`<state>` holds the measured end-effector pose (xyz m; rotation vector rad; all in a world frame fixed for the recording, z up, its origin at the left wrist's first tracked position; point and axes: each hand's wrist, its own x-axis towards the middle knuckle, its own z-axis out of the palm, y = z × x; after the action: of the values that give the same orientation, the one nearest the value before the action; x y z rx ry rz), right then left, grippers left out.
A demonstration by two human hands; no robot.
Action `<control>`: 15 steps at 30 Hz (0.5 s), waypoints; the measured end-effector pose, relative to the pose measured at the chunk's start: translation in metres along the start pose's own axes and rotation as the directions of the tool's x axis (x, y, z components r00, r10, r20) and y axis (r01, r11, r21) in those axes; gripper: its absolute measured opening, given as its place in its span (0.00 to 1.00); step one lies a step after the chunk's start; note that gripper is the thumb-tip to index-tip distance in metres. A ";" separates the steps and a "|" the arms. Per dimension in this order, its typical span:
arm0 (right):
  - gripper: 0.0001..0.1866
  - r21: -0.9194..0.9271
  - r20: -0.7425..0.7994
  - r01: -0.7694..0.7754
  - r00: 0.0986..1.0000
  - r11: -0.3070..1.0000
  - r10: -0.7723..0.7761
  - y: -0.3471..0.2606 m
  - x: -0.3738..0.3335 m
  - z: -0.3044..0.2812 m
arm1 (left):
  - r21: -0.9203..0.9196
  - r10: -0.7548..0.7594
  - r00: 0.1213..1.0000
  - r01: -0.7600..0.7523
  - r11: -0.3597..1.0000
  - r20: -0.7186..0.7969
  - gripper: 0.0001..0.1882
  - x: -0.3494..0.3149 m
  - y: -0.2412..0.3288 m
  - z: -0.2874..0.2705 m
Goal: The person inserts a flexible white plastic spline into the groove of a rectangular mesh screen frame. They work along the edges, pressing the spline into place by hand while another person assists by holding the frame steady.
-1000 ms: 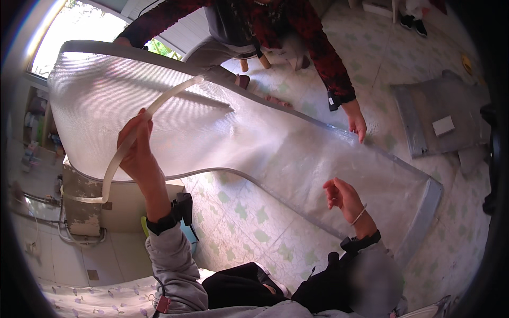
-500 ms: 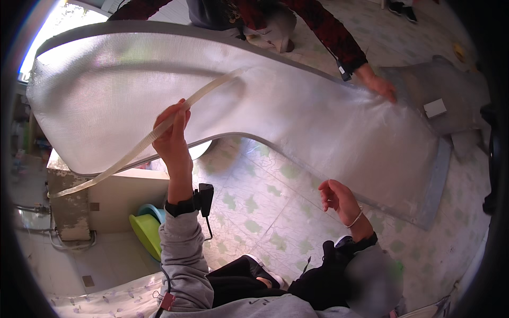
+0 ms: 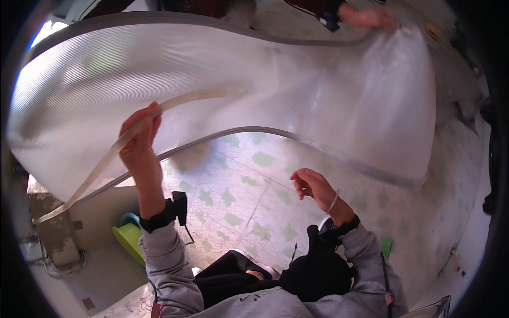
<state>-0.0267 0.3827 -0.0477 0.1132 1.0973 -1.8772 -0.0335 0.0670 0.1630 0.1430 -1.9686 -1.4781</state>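
Left hand (image 3: 141, 146) is pinching a pale strip (image 3: 183, 99) in front of the see-through sheet (image 3: 318, 100); right hand (image 3: 313, 189) is empty, loosely curled. Strip-handling stage, imo; next move calls for a steady grip.

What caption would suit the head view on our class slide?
Left hand holds a pale strip; right hand hangs free; a co-worker's hand grips the edge of a translucent sheet.

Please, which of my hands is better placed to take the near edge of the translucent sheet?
Probably your right hand: it looks empty, on the near side of the translucent sheet, apart from it. Your left hand holds the pale strip, so it seems less free.
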 end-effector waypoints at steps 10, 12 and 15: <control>0.16 -0.067 -0.026 -0.010 1.000 0.998 0.008 0.016 -0.003 -0.008 | 0.043 0.032 0.997 -0.035 0.998 0.066 0.08 -0.015 0.004 -0.005; 0.17 -0.087 -0.034 -0.017 0.999 0.996 0.014 0.020 -0.003 -0.009 | 0.061 0.029 0.997 -0.033 0.998 0.066 0.09 -0.020 0.001 -0.007; 0.17 -0.133 -0.058 -0.045 0.998 0.990 0.037 0.028 -0.003 -0.009 | 0.086 0.033 0.997 -0.039 0.996 0.073 0.09 -0.023 -0.006 -0.010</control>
<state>-0.0074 0.3863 -0.0699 0.1105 1.2474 -1.7673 -0.0120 0.0677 0.1489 0.0934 -2.0836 -1.3922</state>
